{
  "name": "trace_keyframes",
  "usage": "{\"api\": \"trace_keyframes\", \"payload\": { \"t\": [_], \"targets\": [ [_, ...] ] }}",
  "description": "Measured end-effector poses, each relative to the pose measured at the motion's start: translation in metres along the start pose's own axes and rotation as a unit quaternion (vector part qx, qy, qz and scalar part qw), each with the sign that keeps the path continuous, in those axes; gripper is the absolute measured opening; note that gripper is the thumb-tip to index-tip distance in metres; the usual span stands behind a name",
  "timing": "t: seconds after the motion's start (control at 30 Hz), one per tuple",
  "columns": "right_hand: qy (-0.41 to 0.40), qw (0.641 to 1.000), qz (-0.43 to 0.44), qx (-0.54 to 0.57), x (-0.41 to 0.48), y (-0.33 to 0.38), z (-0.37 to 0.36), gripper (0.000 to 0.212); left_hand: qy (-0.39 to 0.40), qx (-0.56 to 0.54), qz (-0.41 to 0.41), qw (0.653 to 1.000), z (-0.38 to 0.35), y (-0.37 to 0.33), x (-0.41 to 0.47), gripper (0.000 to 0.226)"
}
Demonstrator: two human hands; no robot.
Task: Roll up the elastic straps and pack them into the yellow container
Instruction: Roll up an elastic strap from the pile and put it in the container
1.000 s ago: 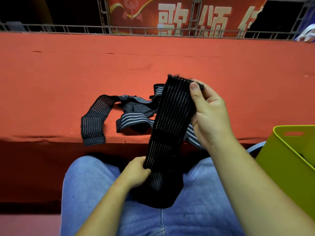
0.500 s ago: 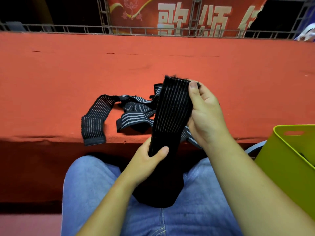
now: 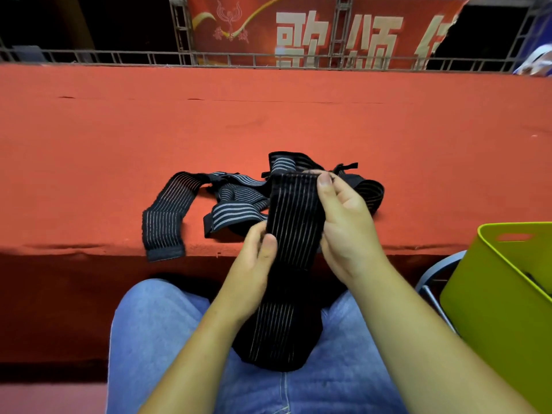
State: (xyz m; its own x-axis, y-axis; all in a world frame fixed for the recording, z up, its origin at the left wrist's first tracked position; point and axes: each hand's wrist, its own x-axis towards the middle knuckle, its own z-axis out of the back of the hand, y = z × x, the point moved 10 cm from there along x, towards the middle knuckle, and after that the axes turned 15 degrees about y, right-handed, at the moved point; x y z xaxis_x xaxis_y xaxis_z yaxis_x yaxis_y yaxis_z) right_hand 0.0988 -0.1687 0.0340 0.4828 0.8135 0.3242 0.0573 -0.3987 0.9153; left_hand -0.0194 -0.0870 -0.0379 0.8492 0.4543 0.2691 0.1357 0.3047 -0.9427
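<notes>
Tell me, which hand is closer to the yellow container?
The right hand. It pinches the top of the strap, on the side of the yellow container; the left hand grips the strap farther from it.

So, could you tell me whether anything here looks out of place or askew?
One loose strap droops over the red table's front edge and could slip off; the remaining straps lie tangled beside it. Nothing looks damaged.
</notes>
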Motion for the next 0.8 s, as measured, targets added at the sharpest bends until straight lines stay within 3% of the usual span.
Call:
{"api": "trace_keyframes", "payload": {
  "t": [0.07, 0.2, 0.57, 0.7, 0.8],
  "targets": [
    [0.004, 1.000, -0.005, -0.010, -0.005, -0.009, 0.000, 0.027, -0.041, -0.009, -0.028, 0.999, 0.014, -0.017, 0.001, 0.058],
    [0.008, 1.000, -0.019, -0.020, -0.016, -0.024, 0.001, 0.026, -0.064, -0.011, -0.073, 0.995, 0.029, -0.052, 0.005, 0.018],
    [-0.008, 0.996, -0.065, 0.059, -0.040, -0.066, 0.012, 0.024, -0.069, 0.016, -0.095, 0.993, 0.028, -0.055, -0.003, 0.027],
    [-0.023, 0.995, -0.070, 0.060, -0.042, -0.073, 0.018, 0.026, -0.041, 0.018, -0.073, 0.996, 0.021, -0.044, -0.005, 0.028],
    [-0.037, 0.994, -0.086, 0.053, -0.044, -0.074, 0.021, 0.038, -0.042, -0.014, -0.033, 0.998, 0.022, -0.026, -0.008, 0.035]
  ]
}}
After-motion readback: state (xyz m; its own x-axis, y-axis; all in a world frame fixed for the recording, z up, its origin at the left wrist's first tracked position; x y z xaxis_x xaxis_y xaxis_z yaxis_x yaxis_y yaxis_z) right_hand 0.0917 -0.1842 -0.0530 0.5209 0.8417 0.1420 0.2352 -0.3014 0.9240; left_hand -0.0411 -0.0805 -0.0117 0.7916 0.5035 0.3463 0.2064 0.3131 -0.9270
